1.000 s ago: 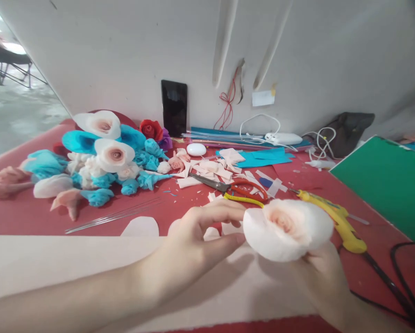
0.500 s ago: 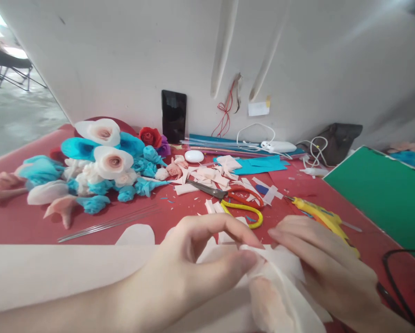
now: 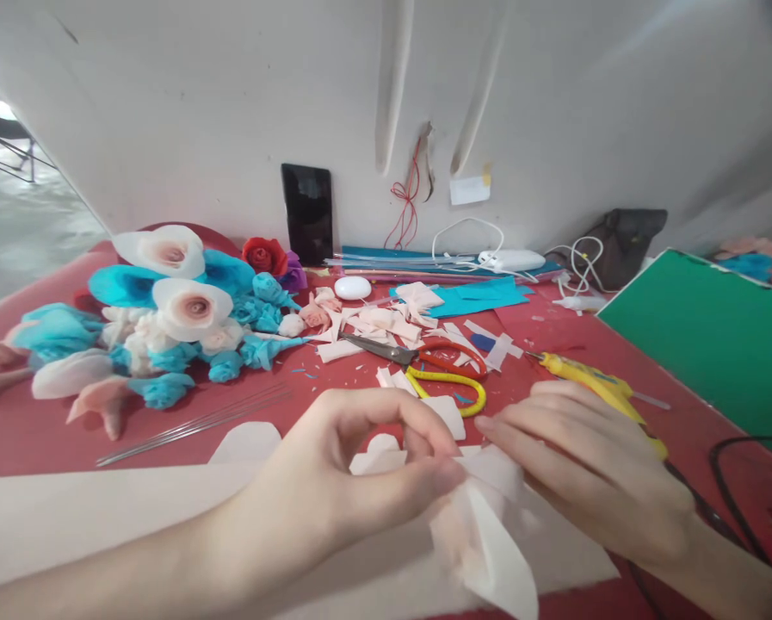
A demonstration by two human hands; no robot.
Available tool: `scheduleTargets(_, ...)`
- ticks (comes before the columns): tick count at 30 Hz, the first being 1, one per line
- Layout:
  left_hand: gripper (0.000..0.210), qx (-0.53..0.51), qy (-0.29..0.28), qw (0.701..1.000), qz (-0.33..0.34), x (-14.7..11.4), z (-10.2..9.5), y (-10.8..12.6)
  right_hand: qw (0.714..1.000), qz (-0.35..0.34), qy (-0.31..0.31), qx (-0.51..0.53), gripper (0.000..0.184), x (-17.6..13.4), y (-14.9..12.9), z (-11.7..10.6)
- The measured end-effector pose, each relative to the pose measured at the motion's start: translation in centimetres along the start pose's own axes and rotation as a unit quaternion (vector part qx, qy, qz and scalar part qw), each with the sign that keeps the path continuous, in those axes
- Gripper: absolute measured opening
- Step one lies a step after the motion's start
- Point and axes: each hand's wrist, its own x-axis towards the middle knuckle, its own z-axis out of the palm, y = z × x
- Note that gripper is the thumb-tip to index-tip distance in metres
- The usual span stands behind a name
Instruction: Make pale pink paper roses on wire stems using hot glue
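My left hand (image 3: 353,482) pinches the upper end of a white and pale pink crepe paper flower (image 3: 498,551) between thumb and forefinger. The flower's wider petals hang down toward me, over a long cream paper sheet (image 3: 101,508). On the right side, my right hand (image 3: 592,469) holds the same flower near the pinched end; its thumb is hidden behind the fingers and paper. Just beyond both hands lie scissors (image 3: 417,355) with one red and one yellow handle. A yellow glue gun (image 3: 592,379) rests beside my right hand.
Finished paper flowers (image 3: 192,301) are piled at the left, with thin metal wires (image 3: 166,428) before them. Paper scraps (image 3: 386,323) litter the middle. A phone (image 3: 308,215) leans on the wall. A green board (image 3: 701,344) stands right, near a black cable (image 3: 714,465).
The flower has turned and shifted a little to the left in my hands, its petals swinging left. My right hand has moved slightly left. The whole view has shifted slightly.
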Motion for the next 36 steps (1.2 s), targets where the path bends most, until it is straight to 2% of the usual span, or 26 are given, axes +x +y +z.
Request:
scheduleTargets(2,0.002,0.030,0.006,1.000,-0.002,-0.1,-0.1,-0.1,1.000,-0.007,0.002,-0.002,0.025,0.0,0.2,0.2)
scheduleTargets(5,0.007,0.073,0.000,0.997,0.032,-0.1,-0.2,-0.1,1.000,-0.019,-0.013,-0.012,0.025,0.0,0.1,0.5)
scheduleTargets(8,0.008,0.110,-0.005,0.991,0.079,0.1,-0.2,0.0,1.000,0.008,-0.013,-0.001,0.025,-0.2,0.0,0.7)
scheduleTargets(11,0.009,0.136,-0.006,0.987,0.091,0.4,-0.3,0.3,1.000,-0.006,-0.022,0.006,0.025,-0.3,-0.1,0.7)
scheduleTargets(19,0.011,0.172,-0.027,0.981,0.084,0.6,-0.8,0.2,0.998,-0.001,0.016,0.062,0.019,0.2,-0.1,0.9)
scheduleTargets(22,0.004,0.185,-0.027,0.980,0.070,0.5,-1.0,-0.1,0.997,-0.009,0.008,0.076,0.016,0.5,-0.1,0.8)
scheduleTargets(27,0.006,0.197,-0.065,0.976,0.068,0.6,-1.0,-0.2,0.995,-0.020,-0.021,0.092,0.017,0.7,0.0,0.7)
scheduleTargets(36,0.007,0.220,-0.085,0.970,0.062,0.9,-1.3,0.0,0.991,-0.003,-0.062,0.117,0.023,0.8,0.2,0.6)
